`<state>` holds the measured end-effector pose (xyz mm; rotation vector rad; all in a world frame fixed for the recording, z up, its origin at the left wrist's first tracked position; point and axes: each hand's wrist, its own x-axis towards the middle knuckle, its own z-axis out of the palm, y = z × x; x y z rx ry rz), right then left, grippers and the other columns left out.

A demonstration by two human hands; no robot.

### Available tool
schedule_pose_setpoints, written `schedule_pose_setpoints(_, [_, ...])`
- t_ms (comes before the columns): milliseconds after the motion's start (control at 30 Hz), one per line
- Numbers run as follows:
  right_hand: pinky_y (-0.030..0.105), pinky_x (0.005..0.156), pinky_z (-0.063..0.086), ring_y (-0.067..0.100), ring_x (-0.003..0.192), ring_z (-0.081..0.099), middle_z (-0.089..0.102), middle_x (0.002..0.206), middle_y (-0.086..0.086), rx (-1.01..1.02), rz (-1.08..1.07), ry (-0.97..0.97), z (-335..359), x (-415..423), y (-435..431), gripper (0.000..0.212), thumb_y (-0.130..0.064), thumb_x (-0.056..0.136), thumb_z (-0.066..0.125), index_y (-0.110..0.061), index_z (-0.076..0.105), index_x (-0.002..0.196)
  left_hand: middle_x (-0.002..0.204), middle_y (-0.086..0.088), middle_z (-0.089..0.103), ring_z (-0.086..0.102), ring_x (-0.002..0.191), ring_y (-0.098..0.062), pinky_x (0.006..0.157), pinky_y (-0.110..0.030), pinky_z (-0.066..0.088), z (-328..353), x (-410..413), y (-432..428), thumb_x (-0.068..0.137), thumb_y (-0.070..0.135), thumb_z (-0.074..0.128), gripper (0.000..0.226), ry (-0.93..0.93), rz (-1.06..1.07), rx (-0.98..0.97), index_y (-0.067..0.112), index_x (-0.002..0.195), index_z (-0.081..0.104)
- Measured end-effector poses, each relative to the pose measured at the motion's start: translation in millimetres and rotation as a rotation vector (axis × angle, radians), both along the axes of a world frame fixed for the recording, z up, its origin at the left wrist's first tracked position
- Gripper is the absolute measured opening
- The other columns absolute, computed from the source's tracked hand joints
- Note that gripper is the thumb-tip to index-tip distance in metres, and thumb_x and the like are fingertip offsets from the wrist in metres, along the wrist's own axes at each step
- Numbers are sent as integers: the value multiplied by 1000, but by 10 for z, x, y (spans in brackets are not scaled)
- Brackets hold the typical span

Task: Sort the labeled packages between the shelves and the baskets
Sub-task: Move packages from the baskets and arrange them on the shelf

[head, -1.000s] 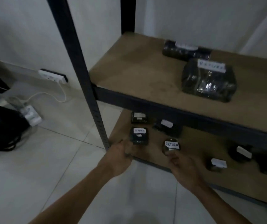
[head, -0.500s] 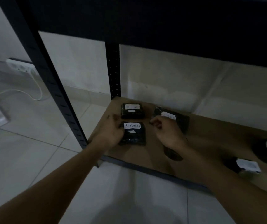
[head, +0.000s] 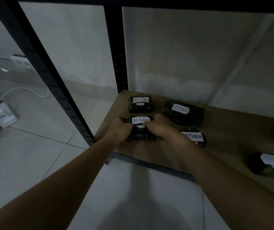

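Because the bottom shelf (head: 149,155) lies low under another tier, with neighbouring packages (head: 183,112) close by, the front-left RETURN package (head: 140,131), gripped at either end by the left hand (head: 118,130) and right hand (head: 159,128), is best lifted level and drawn straight forward, label (head: 140,120) up.

Bare left grip (head: 118,130), bare right grip (head: 159,128), bare forearms (head: 69,175)

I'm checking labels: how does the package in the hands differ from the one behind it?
The held package is gripped by the left hand and right hand; the rear package lies untouched. The held package's label reads RETURN; the rear package's is too faint to read. Both are dark, white-labelled.
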<state>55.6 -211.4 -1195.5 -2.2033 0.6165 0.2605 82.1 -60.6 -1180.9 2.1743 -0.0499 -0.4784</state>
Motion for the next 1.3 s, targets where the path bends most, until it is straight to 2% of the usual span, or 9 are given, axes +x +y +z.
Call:
schedule_pose_setpoints(100, [32, 87, 51, 24, 101, 63, 65, 115, 8, 106, -49, 12, -15, 25, 18, 41, -30, 86, 66, -12, 61, 122, 81, 1, 62, 57, 70, -9, 54, -13, 48, -27, 16, 2, 94, 16, 55, 24, 63, 45, -65, 9, 114, 67])
schedule_pose_setpoints(233, [38, 90, 55, 21, 104, 64, 66, 119, 4, 262, -63, -84, 28, 13, 57, 41, -23, 86, 69, -17, 58, 125, 97, -9, 68, 65, 90, -23, 86, -39, 57, -46, 23, 46, 90, 13, 59, 26, 164, 96, -130, 7, 114, 67])
schedule_pose_setpoints(400, [36, 69, 60, 18, 97, 65, 63, 118, 1, 531, -172, -99, 238, -307, 208, 26, -21, 96, 60, -26, 51, 119, 98, -9, 72, 69, 89, -27, 86, -46, 57, 107, -161, 179, 82, 23, 57, 29, 135, 99, -152, 17, 107, 71])
schedule_pose_setpoints(500, [40, 67, 62, 24, 97, 67, 64, 119, 4, 693, -360, -98, 518, -696, 334, 31, -19, 96, 60, -24, 54, 126, 96, -5, 75, 71, 91, -26, 89, -47, 55, 312, -520, 294, 81, 19, 57, 27, 192, 188, -314, 19, 101, 74])
schedule_pose_setpoints(633, [45, 75, 61, 24, 100, 67, 64, 121, 5, 745, -506, -121, 998, -1455, 392, 33, -18, 96, 61, -22, 54, 128, 93, -7, 72, 66, 88, -23, 86, -47, 54, 820, -1254, 380, 91, 17, 54, 17, 237, 174, -316, 18, 91, 71])
schedule_pose_setpoints(767, [38, 69, 61, 23, 104, 66, 62, 126, 3, 739, -596, -86, 1699, -2312, 313, 36, -20, 96, 61, -24, 52, 130, 100, -3, 67, 63, 93, -24, 87, -40, 51, 1489, -1914, 466, 95, 18, 50, 17, 261, 72, -228, 19, 94, 67])
schedule_pose_setpoints(933, [39, 69, 60, 24, 98, 68, 65, 121, 5, 784, -806, -77, 2921, -3378, 232, 38, -20, 93, 65, -27, 56, 129, 104, 3, 67, 60, 87, -13, 78, -24, 46, 2675, -2711, 527, 95, 21, 55, 16, 302, -97, -163, 28, 99, 68])
schedule_pose_setpoints(1133, [40, 71, 60, 27, 99, 70, 69, 117, 8, 829, -890, -122, 4457, -4742, 88, 30, -21, 93, 65, -28, 60, 122, 87, -1, 66, 52, 66, -15, 47, -11, 38, 4322, -3711, 342, 96, 10, 52, 22, 287, -272, -101, 25, 103, 67])
schedule_pose_setpoints(1300, [38, 68, 58, 27, 99, 70, 70, 115, 9, 871, -968, -239, 5582, -6049, -197, 30, -18, 94, 64, -24, 60, 123, 96, 10, 64, 56, 69, -8, 51, -7, 41, 5509, -4803, -1, 95, 15, 53, 20, 177, -476, -13, 28, 105, 64])
